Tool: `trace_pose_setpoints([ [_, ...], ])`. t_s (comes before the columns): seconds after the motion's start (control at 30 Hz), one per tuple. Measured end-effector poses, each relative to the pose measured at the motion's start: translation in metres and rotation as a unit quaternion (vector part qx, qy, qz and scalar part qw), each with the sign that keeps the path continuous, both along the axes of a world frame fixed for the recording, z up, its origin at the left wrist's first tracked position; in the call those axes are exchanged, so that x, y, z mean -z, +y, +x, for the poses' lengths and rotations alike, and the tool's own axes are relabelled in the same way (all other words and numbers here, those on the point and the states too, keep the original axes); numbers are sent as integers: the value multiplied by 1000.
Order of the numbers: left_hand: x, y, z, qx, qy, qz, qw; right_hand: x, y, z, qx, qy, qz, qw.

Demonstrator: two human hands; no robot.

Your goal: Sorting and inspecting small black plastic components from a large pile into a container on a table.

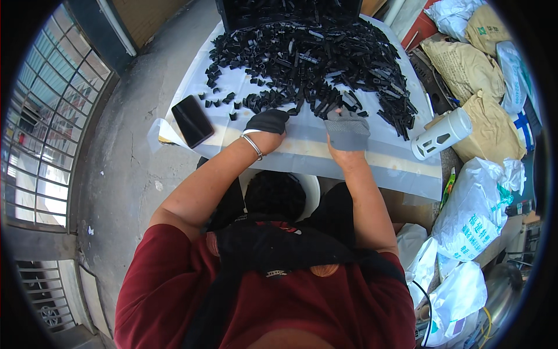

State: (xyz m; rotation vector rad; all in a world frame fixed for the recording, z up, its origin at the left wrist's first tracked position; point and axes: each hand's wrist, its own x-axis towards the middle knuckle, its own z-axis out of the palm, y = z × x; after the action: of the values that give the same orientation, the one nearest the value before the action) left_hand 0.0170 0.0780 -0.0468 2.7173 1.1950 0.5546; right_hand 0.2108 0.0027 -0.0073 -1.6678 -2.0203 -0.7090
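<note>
A big heap of small black plastic pieces point(302, 64) covers the far part of the table, short bits at its left and longer strips at its right. At the heap's near edge is my left hand point(266, 129), in a black glove, its fingers curled closed. My right hand point(347, 131), in a grey glove, is closed at the same edge, thumb and fingertip pressed together by some pieces. What either hand holds is too small or hidden to make out. Between my knees, below the table edge, stands a white bucket point(314, 195) with a dark mass in it.
A black phone point(192, 121) lies at the table's left edge. At the right edge stands a white cylinder point(443, 135) with dark panels. A black crate point(225, 13) is at the back. Several sacks point(465, 70) crowd the right side; a barred window point(52, 116) is left.
</note>
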Motion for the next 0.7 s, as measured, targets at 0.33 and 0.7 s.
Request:
trace_pose_setpoints([
  [0.33,-34,-37,-31,-45,-124,-380,916,5,-36,-49,-170,212,-44,961],
  [0.7,-39,-79,-31,-32,-294,-372,880,0,-46,-66,-241,271,-80,928],
])
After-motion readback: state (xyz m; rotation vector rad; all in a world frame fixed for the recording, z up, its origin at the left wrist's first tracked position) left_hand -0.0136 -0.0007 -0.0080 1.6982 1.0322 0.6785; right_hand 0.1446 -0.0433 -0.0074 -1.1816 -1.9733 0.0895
